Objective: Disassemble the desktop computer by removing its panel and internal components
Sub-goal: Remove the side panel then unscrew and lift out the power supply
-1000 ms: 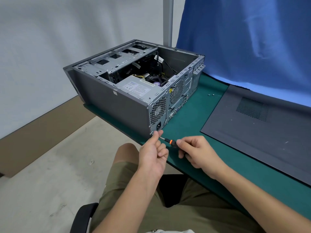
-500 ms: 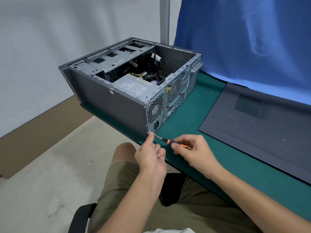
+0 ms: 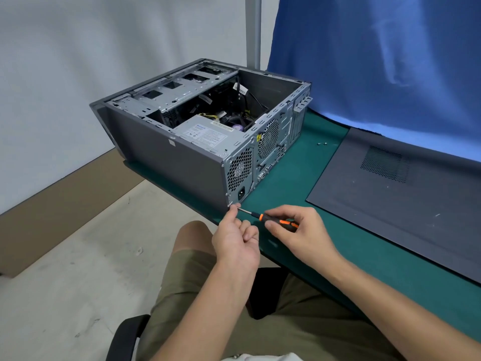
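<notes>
The grey desktop case lies on its side on the green table, open on top, with the power supply and cables showing inside. My right hand is shut on a black and orange screwdriver. Its tip rests at the lower rear corner of the case. My left hand pinches the shaft close to the tip, its fingertips touching that corner. The removed side panel lies flat on the right.
Two small loose screws lie on the table between case and panel. A blue cloth hangs behind. The case overhangs the table's left edge above the floor. My knees and a black chair arm are below.
My right hand slid back along the handle, so more of the orange grip shows. The screwdriver tip and my left fingers stay at the case's lower rear corner. The view shifted slightly.
</notes>
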